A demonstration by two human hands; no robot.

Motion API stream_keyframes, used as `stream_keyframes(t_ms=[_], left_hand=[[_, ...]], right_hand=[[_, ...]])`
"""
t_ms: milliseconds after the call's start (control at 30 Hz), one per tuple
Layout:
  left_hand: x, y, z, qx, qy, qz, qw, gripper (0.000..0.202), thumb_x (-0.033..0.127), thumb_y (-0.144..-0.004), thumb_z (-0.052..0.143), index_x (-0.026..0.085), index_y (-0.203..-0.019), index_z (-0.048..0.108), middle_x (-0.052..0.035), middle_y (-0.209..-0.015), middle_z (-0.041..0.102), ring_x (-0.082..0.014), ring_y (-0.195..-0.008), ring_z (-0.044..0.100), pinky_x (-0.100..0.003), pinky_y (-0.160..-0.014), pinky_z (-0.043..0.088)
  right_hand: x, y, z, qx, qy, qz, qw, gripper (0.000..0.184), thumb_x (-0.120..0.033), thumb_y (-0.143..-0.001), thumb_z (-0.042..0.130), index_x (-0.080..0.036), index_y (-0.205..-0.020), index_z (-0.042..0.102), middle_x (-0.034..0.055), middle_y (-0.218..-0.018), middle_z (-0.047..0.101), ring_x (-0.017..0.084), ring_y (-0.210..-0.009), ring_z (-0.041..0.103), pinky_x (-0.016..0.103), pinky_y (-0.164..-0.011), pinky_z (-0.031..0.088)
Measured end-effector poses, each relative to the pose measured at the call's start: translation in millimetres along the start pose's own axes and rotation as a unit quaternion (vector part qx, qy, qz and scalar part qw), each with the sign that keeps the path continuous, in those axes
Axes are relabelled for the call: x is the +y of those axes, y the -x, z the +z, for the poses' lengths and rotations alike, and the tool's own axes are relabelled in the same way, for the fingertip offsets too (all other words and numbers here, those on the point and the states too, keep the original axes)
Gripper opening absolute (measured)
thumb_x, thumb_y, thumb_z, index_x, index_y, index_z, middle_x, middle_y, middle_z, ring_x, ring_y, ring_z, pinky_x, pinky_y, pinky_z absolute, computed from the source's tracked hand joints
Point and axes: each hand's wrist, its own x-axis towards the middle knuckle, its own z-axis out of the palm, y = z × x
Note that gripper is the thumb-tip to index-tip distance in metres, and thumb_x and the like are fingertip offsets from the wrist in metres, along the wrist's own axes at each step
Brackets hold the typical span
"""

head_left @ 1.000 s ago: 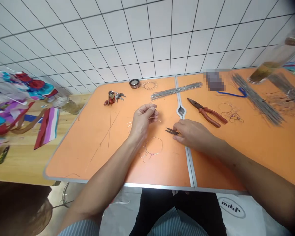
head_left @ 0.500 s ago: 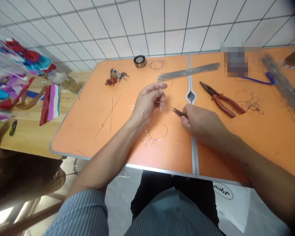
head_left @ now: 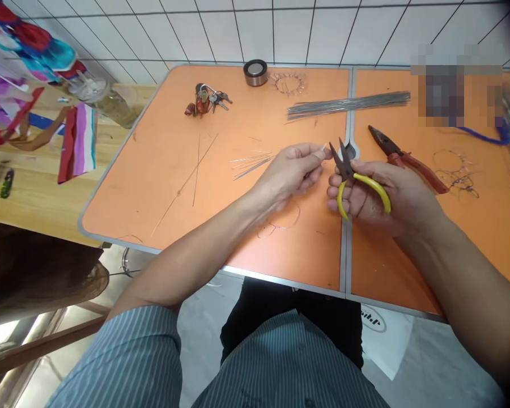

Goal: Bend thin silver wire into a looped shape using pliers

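Over the middle of the orange table, my left hand (head_left: 295,170) pinches a short thin wire (head_left: 323,147) whose tip pokes up from the fingertips. My right hand (head_left: 382,195) holds small yellow-handled pliers (head_left: 346,173), their dark jaws spread and pointing up beside the wire. A bent wire ring (head_left: 287,225) lies beneath my left wrist, partly hidden by it. Several cut wires (head_left: 251,164) rest just left of my left hand. Behind both hands lies a bundle of straight wires (head_left: 348,106).
Red-handled pliers (head_left: 408,158) lie to the right, near tangled wire (head_left: 461,178). At the back are a tape roll (head_left: 255,72), keys (head_left: 212,101) and a wire circlet (head_left: 289,83). Two long wires (head_left: 196,170) cross at left. A metal-edged seam (head_left: 345,255) divides the table.
The pliers have turned upright in my right hand, showing spread jaws and yellow handles. My left hand has moved right, bringing the wire close to them. The camera view has shifted.
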Motion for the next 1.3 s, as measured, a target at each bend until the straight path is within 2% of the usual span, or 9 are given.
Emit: stream_keyframes(t_ms=[200,333,500,633,700,767,900,1100,1300], left_hand=[[-4.4,0.6,1.2,0.002,0.054,-0.033,0.998,0.023,0.018,-0.103,0.067,0.015,-0.08,0.065,0.0027,-0.061,0.059,-0.0025,-0.041,0.036,-0.017,-0.042,0.019],[-3.0,0.5,1.1,0.017,0.062,-0.02,0.998,0.021,0.015,-0.102,0.064,0.013,-0.081,0.066,0.0014,-0.063,0.061,-0.0023,-0.042,0.037,-0.017,-0.042,0.019],[-0.4,0.7,0.8,0.028,0.044,0.002,0.999,0.024,0.021,-0.096,0.073,0.014,-0.076,0.063,0.0002,-0.061,0.062,-0.002,-0.042,0.035,-0.018,-0.043,0.017],[1.8,-0.4,-2.3,0.052,0.026,0.055,0.997,0.017,0.029,-0.095,0.077,0.015,-0.089,0.069,0.0006,-0.061,0.064,-0.0041,-0.043,0.033,-0.021,-0.045,0.018],[1.6,-0.9,-4.1,0.055,0.017,0.081,0.995,0.016,0.03,-0.094,0.077,0.016,-0.094,0.07,-0.0007,-0.064,0.068,-0.0054,-0.044,0.033,-0.022,-0.046,0.021],[0.3,-0.6,-5.1,0.048,0.0,0.103,0.994,0.017,0.032,-0.092,0.078,0.017,-0.096,0.07,-0.0029,-0.071,0.074,-0.0067,-0.046,0.038,-0.022,-0.047,0.027],[-2.3,1.9,-4.1,0.033,-0.026,0.126,0.991,0.022,0.035,-0.089,0.081,0.017,-0.099,0.074,-0.0045,-0.078,0.078,-0.0083,-0.051,0.044,-0.024,-0.051,0.034],[-3.6,5.0,-2.8,0.035,-0.045,0.147,0.988,0.02,0.034,-0.091,0.08,0.016,-0.101,0.077,-0.0049,-0.079,0.079,-0.0081,-0.05,0.045,-0.024,-0.05,0.034],[-4.6,5.3,-2.9,0.056,-0.091,0.155,0.982,0.021,0.036,-0.093,0.079,0.016,-0.101,0.078,-0.0059,-0.081,0.081,-0.0092,-0.052,0.05,-0.025,-0.052,0.04]], right_hand=[[2.9,-2.0,2.1,0.001,-0.072,0.047,0.996,0.021,-0.026,-0.106,0.055,-0.021,-0.096,0.073,0.0075,-0.09,0.076,0.019,-0.077,0.071,0.033,-0.075,0.065],[1.9,1.9,6.6,-0.011,-0.063,0.054,0.996,0.026,-0.036,-0.109,0.056,-0.02,-0.1,0.074,0.0078,-0.09,0.075,0.019,-0.079,0.073,0.032,-0.076,0.066],[9.7,6.8,10.4,-0.045,-0.009,-0.006,0.999,0.026,-0.048,-0.103,0.071,-0.022,-0.105,0.07,0.0044,-0.098,0.073,0.017,-0.083,0.071,0.029,-0.073,0.062],[9.8,6.1,3.6,-0.014,0.083,-0.066,0.994,0.035,-0.057,-0.105,0.066,-0.022,-0.107,0.069,0.0038,-0.095,0.07,0.015,-0.073,0.064,0.027,-0.063,0.053],[6.8,5.6,-1.8,0.035,0.186,-0.116,0.975,0.038,-0.059,-0.108,0.06,-0.021,-0.107,0.069,0.0045,-0.096,0.07,0.016,-0.074,0.065,0.03,-0.065,0.052],[3.4,6.1,-6.0,0.078,0.294,-0.165,0.938,0.039,-0.057,-0.111,0.055,-0.021,-0.106,0.069,0.0049,-0.096,0.07,0.018,-0.079,0.067,0.032,-0.069,0.052],[-1.3,9.5,-7.1,0.106,0.423,-0.217,0.873,0.041,-0.054,-0.114,0.048,-0.022,-0.096,0.066,0.0024,-0.087,0.068,0.019,-0.08,0.065,0.035,-0.072,0.046],[-3.3,12.1,-0.2,0.137,0.521,-0.267,0.799,0.036,-0.046,-0.113,0.046,-0.023,-0.09,0.061,0.0013,-0.079,0.061,0.021,-0.076,0.057,0.036,-0.071,0.038],[-0.9,11.8,-0.6,0.152,0.548,-0.284,0.772,0.032,-0.043,-0.113,0.045,-0.023,-0.093,0.059,0.0044,-0.091,0.066,0.023,-0.088,0.061,0.037,-0.077,0.039]])
